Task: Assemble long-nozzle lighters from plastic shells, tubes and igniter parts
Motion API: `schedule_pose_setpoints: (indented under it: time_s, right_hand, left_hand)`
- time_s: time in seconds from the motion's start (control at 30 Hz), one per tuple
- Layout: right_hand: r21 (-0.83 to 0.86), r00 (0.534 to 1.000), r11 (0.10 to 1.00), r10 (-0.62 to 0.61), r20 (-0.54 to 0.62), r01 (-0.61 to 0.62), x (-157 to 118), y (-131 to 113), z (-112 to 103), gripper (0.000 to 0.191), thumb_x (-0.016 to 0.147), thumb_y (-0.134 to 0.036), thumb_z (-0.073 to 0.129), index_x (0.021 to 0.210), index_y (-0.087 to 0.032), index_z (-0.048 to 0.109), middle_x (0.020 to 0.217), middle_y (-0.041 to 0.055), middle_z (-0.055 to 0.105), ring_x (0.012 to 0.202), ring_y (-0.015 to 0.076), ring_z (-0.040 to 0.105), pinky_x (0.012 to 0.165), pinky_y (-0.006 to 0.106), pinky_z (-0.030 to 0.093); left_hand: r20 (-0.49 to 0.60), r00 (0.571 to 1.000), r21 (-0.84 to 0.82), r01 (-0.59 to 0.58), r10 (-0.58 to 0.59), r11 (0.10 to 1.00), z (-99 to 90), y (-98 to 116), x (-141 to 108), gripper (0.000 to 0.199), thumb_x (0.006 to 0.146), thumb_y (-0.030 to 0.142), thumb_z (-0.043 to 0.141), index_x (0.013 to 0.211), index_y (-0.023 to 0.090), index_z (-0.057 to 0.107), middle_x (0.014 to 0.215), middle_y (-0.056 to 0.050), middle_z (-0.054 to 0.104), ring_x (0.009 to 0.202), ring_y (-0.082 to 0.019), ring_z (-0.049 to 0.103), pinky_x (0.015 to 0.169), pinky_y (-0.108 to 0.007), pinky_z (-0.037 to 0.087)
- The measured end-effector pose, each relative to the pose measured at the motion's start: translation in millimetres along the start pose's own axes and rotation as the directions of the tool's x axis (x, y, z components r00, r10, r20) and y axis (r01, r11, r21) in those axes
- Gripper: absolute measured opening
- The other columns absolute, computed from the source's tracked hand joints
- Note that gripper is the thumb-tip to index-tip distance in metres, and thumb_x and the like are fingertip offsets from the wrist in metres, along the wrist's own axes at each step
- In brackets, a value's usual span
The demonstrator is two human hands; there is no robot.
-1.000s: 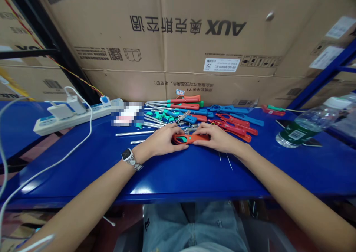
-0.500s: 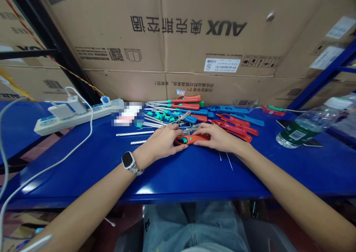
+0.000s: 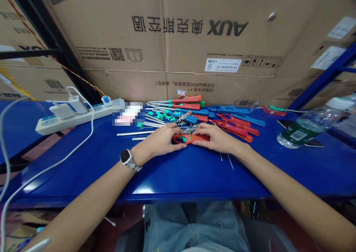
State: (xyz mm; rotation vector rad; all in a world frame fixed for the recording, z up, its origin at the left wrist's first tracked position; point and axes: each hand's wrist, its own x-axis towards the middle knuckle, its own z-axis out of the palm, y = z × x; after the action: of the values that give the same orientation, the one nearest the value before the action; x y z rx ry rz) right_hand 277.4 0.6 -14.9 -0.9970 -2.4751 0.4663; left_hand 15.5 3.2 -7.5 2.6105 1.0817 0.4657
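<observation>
Between my two hands lies an orange lighter handle (image 3: 191, 138) with a green trigger inside its loop, just above the blue table. My left hand (image 3: 165, 138) pinches the loop end between thumb and fingers. At the other end, my right hand (image 3: 214, 137) grips the orange body from the right. Behind them are loose metal tubes (image 3: 135, 134), small green trigger pieces (image 3: 164, 115) and a clear part with wires (image 3: 185, 114). Red lighter handles (image 3: 236, 127) and blue lighter handles (image 3: 236, 110) lie to the right. Finished-looking red lighters with metal tubes (image 3: 185, 106) rest at the back.
On the left, a white power strip (image 3: 80, 115) holds plugs with a trailing white cable (image 3: 69, 157). A water bottle (image 3: 306, 127) leans at the right over a dark flat object. Large cardboard boxes (image 3: 180, 59) stand behind the blue table (image 3: 194, 177).
My left hand has shifted slightly left along the loop end of the orange handle. My right hand stays nearly in place; both still hold it.
</observation>
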Motion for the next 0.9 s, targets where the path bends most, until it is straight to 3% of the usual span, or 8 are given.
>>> schedule_pose_setpoints:
  time_s: [0.3, 0.6, 0.7, 0.9]
  right_hand:
    - [-0.033, 0.999, 0.999, 0.035, 0.041, -0.034, 2, 2, -2, 0.024, 0.094, -0.037, 0.072, 0.112, -0.021, 0.073, 0.108, 0.0086, 0.066, 0.096, 0.0238, 0.063, 0.086, 0.041, 0.053]
    - [0.001, 0.999, 0.999, 0.05, -0.02, -0.05, 0, -2, 5, 0.018, 0.092, -0.031, 0.073, 0.104, -0.02, 0.067, 0.105, 0.0075, 0.067, 0.095, 0.0231, 0.063, 0.083, 0.038, 0.051]
    - [0.025, 0.997, 0.998, 0.061, -0.056, -0.059, -2, -3, 8, 0.019, 0.091, -0.029, 0.074, 0.104, -0.019, 0.065, 0.106, 0.0074, 0.068, 0.094, 0.0227, 0.064, 0.083, 0.037, 0.05]
    - [0.065, 0.989, 0.993, 0.109, -0.101, -0.103, -3, -12, 8, 0.021, 0.086, -0.022, 0.077, 0.104, -0.02, 0.066, 0.102, 0.0052, 0.07, 0.092, 0.0217, 0.065, 0.082, 0.035, 0.049]
  left_hand:
    - [-0.021, 1.0, -0.002, -0.007, 0.007, 1.0, 3.4, -1, -1, 0.039, 0.092, 0.051, 0.069, 0.107, 0.016, 0.072, 0.105, -0.009, 0.061, 0.087, -0.023, 0.062, 0.08, -0.038, 0.052]
    - [-0.066, 0.997, 0.053, -0.045, 0.049, 0.998, 7.5, 6, -2, 0.033, 0.093, 0.046, 0.067, 0.106, 0.016, 0.067, 0.104, -0.011, 0.064, 0.095, -0.026, 0.063, 0.082, -0.04, 0.053]
    - [-0.102, 0.994, 0.005, -0.048, 0.048, 0.999, 11.1, 3, 0, 0.035, 0.096, 0.051, 0.063, 0.102, 0.017, 0.065, 0.102, -0.01, 0.065, 0.095, -0.026, 0.063, 0.081, -0.039, 0.052]
    - [-0.13, 0.991, -0.243, -0.017, -0.015, 0.97, 13.1, -7, 6, 0.02, 0.096, 0.038, 0.065, 0.093, 0.018, 0.066, 0.089, -0.004, 0.068, 0.079, -0.018, 0.063, 0.07, -0.031, 0.049]
